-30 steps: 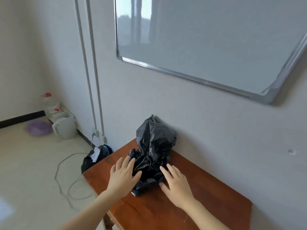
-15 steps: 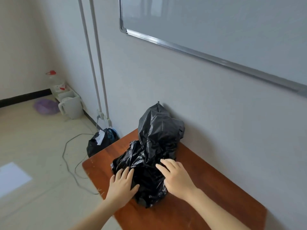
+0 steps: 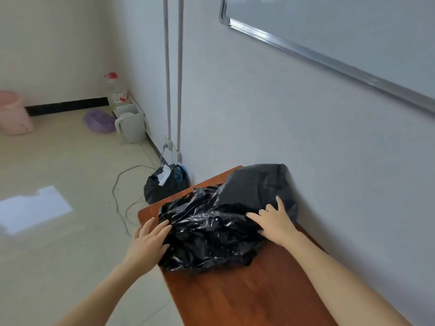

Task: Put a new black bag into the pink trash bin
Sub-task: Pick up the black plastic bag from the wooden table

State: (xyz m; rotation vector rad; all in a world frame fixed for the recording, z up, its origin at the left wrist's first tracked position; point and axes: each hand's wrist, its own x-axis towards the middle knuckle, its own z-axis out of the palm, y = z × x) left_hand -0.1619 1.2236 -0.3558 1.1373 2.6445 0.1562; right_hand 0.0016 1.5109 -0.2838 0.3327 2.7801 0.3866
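Hands first: your left hand (image 3: pixel 148 243) lies flat with the fingers spread and released against the left flank of the black bag (image 3: pixel 211 229), at the left edge of the wooden table (image 3: pixel 247 300), gripping nothing. Your right hand (image 3: pixel 274 222) rests on top of the bag toward the wall side, fingers splayed and loose on the plastic, with no pinch or fistful that you can see. The bag itself is a crumpled, glossy heap over the far left corner of the table, its smoother upper part leaning against the wall at the table's back edge and its lower folds reaching the left edge. The pink trash bin (image 3: pixel 13 112) stands well apart on the floor, far to your left against the far wall, with only part of it in view. On the floor just past the table's far corner sits a filled black rubbish bag (image 3: pixel 166 184) with white paper showing at its mouth, and a grey cable (image 3: pixel 117 191) loops beside it. Farther along the wall stand a white kettle (image 3: pixel 130 127), a purple basin (image 3: pixel 98 121) and a clear bottle with a red cap (image 3: pixel 116 89). A whiteboard (image 3: pixel 341 31) hangs on the wall above the table.
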